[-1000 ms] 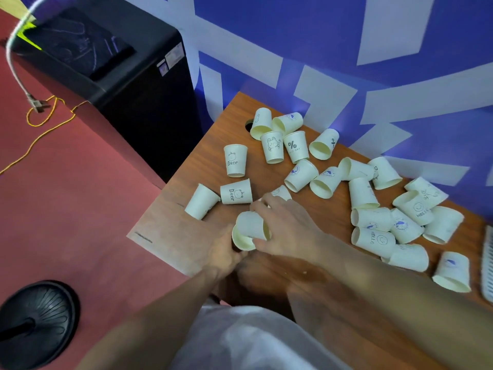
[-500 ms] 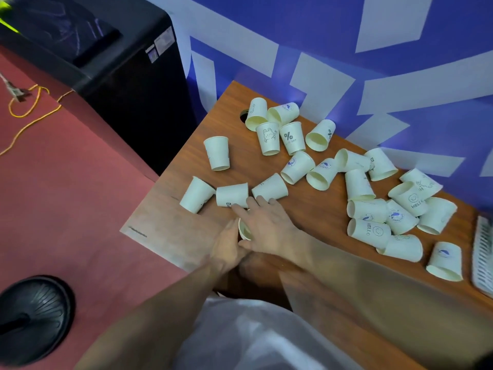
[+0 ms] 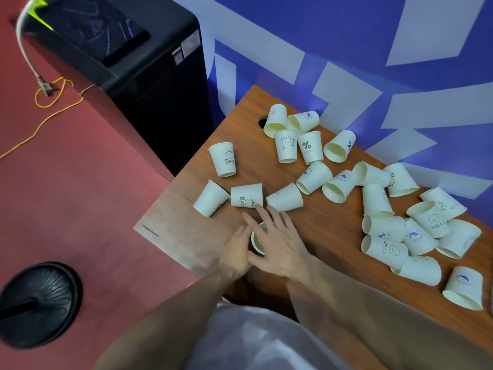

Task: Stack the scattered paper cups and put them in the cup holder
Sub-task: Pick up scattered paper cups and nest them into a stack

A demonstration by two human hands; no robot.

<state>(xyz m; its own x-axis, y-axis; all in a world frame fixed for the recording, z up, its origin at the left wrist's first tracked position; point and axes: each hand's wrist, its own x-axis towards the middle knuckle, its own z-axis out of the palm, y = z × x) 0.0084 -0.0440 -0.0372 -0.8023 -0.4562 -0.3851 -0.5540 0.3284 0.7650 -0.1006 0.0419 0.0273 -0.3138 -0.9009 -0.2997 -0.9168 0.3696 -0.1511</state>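
Note:
Several white paper cups lie scattered on the brown table [image 3: 333,231]. An upright cup stack [image 3: 257,240] stands near the table's front edge, its open mouth partly showing. My left hand [image 3: 236,252] wraps its left side and my right hand [image 3: 277,241] lies over its top and right, fingers spread toward a "Bear" cup [image 3: 246,195] on its side and another tipped cup [image 3: 285,197]. An inverted "Bear" cup [image 3: 224,159] stands further left. No cup holder is visible.
A black cabinet [image 3: 138,76] stands left of the table against the blue and white wall. A yellow cable [image 3: 50,102] runs over the red floor, and a black round base [image 3: 37,303] sits at the lower left. A cable hole [image 3: 262,120] opens at the table's far corner.
The stack was tilted up between both hands a second ago; it now stands lower on the table, and my right hand has flattened over it with fingers stretched toward the nearby cups.

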